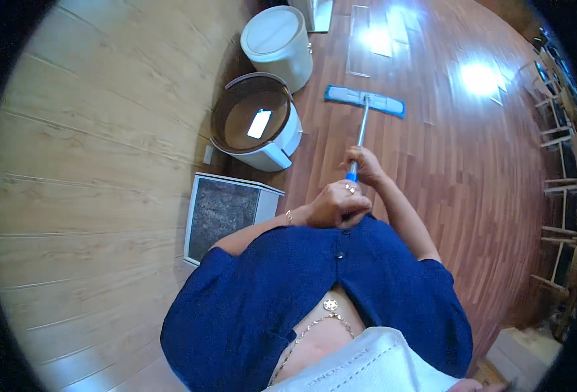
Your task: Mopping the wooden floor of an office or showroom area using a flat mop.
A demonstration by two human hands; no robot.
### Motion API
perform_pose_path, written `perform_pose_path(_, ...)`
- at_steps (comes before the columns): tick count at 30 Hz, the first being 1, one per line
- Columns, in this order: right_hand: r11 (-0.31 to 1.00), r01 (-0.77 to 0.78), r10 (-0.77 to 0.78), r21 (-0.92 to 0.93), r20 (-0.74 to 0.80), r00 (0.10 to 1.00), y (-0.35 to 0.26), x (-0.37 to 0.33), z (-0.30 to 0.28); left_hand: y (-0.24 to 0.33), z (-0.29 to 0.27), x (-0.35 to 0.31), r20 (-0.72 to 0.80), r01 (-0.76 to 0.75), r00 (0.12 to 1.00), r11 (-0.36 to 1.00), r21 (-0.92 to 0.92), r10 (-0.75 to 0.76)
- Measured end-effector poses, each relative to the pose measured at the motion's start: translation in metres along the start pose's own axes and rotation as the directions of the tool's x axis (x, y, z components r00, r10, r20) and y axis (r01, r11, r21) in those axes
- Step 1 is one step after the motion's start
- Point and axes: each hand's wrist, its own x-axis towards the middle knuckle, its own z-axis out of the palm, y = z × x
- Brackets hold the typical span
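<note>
A flat mop [365, 100] with a pale blue head and darker blue fringe lies on the wooden floor ahead of me. From it a metal handle [363, 127] slants back to my body. My left hand [338, 202], wearing a ring and a bracelet at the wrist, is wrapped round the handle's end close to my chest. A little farther along, my right hand [363, 163] is closed on the shaft, just beyond its blue collar [352, 176]. Both hands are on the handle at once; my fingers partly hide the grip.
Left of the mop stand a round white bin-like stool [275, 39] and a tub-shaped seat [291, 134] with a lit phone [259, 123] on it. Nearer is a low cabinet [220, 219] with a dark top by the wood-panel wall [99, 163]. Racks [559, 189] line the far right.
</note>
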Motion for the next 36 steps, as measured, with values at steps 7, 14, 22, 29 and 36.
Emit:
perform_pose_path(7,0.997,0.032,-0.028,-0.074,0.053,0.998,-0.002,0.014,-0.035,-0.006,0.011,0.024,-0.006,0.000,1.000,1.000,-0.009,0.000)
perform_pose_path(14,0.996,-0.027,0.031,-0.085,0.037,0.999,-0.001,0.010,-0.058,-0.010,0.018,0.048,0.090,-0.097,0.992,0.994,0.046,0.093)
perform_pose_path(22,0.991,-0.129,0.129,-0.028,-0.005,0.992,-0.010,0.013,-0.067,-0.016,0.011,0.067,0.109,-0.218,0.971,0.975,0.042,0.213)
perform_pose_path(29,0.987,-0.146,0.146,-0.062,-0.007,0.989,-0.019,0.019,-0.080,-0.015,0.003,0.082,0.079,-0.243,0.967,0.970,0.016,0.241)
perform_pose_path(36,0.977,-0.203,0.204,-0.064,0.007,0.979,-0.037,0.026,-0.088,-0.015,-0.006,0.090,0.117,-0.329,0.938,0.944,0.007,0.326)
